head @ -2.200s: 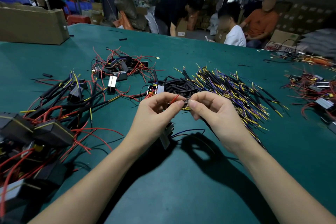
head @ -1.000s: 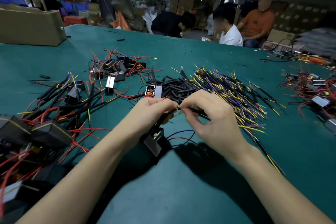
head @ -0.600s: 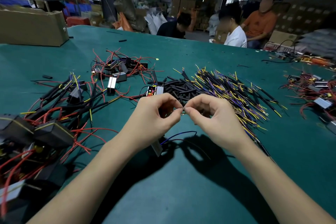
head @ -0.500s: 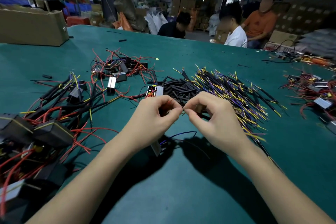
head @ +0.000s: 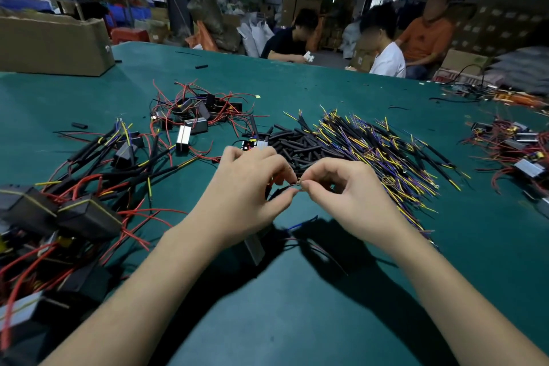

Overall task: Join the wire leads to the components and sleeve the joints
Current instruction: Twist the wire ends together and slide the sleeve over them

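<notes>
Left hand and right hand pinching, twisting bare wire ends together above table; loose pinch risking joint slipping apart.

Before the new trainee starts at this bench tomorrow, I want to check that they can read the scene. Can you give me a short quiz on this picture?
1. True or false: both hands are resting flat on the green table.
2. Which lies directly beyond the hands: A) the pile of black sleeves, B) the cardboard box, C) a soldering iron?
3. Fill in: the left hand and the right hand meet at the ____ of the fingers.

Key:
1. False: both are raised, pinching thin wire ends between them.
2. A.
3. Tips.
</notes>
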